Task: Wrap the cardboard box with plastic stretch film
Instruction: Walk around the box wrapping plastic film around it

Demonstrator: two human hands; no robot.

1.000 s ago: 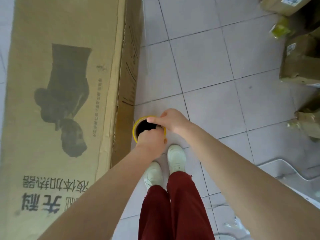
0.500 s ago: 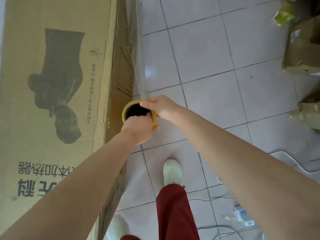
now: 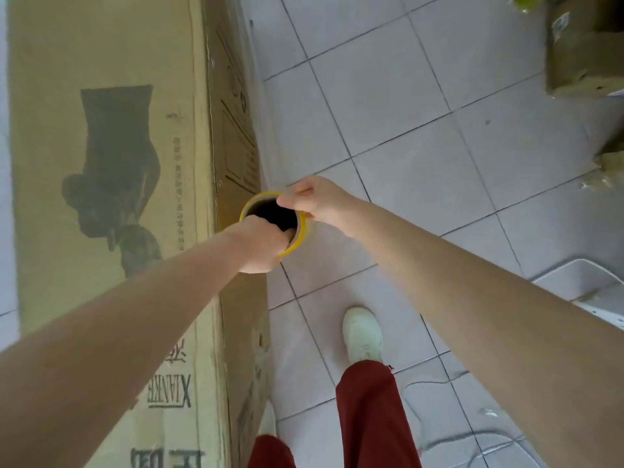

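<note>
One film roll point(image 3: 301, 238), one cardboard box point(image 3: 111, 163), two hands.
Left hand point(image 3: 260, 246) fingers curl inside the core, right hand point(image 3: 319, 201) pinches the rim, at box's 3 o'clock.

- A tall brown cardboard box point(image 3: 108, 163) with dark print stands at the left on a pale grey tiled floor point(image 3: 405, 146).
- The left hand point(image 3: 256, 246) curls its fingers inside a yellow-rimmed cardboard-core film roll point(image 3: 301, 235), just beside the box's side.
- The right hand point(image 3: 320, 201) pinches the roll's far rim.

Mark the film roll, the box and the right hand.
film roll point(image 3: 303, 235), head view, yellow rim
box point(image 3: 111, 197), head view, printed top face
right hand point(image 3: 320, 201), head view, back of the hand
</note>
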